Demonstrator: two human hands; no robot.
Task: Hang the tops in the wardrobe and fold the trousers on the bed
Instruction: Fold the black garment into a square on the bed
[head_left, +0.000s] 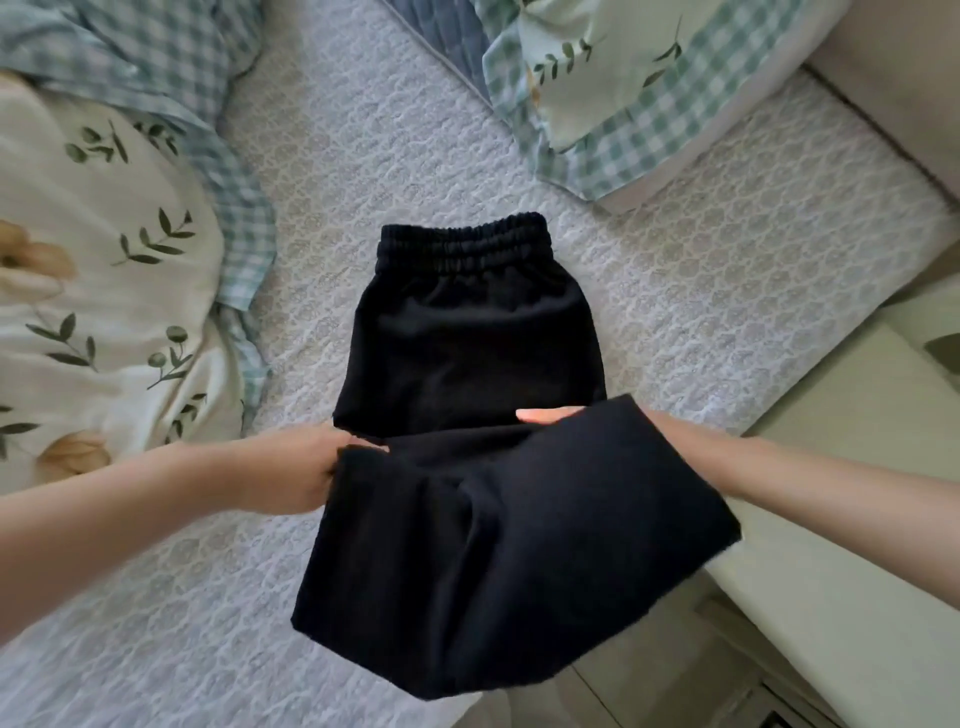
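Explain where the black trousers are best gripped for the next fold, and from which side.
Take the lifted leg section by its two side edges, one grip from each side, where the left hand and right hand are. The black trousers lie wide, with the waistband at the far end, so probably this keeps the fold even.

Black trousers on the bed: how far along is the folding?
Done: the waistband half of the trousers lies flat on the bed. In hand: left hand and right hand grip the leg half, raised. Left: laying it over to finish the fold.
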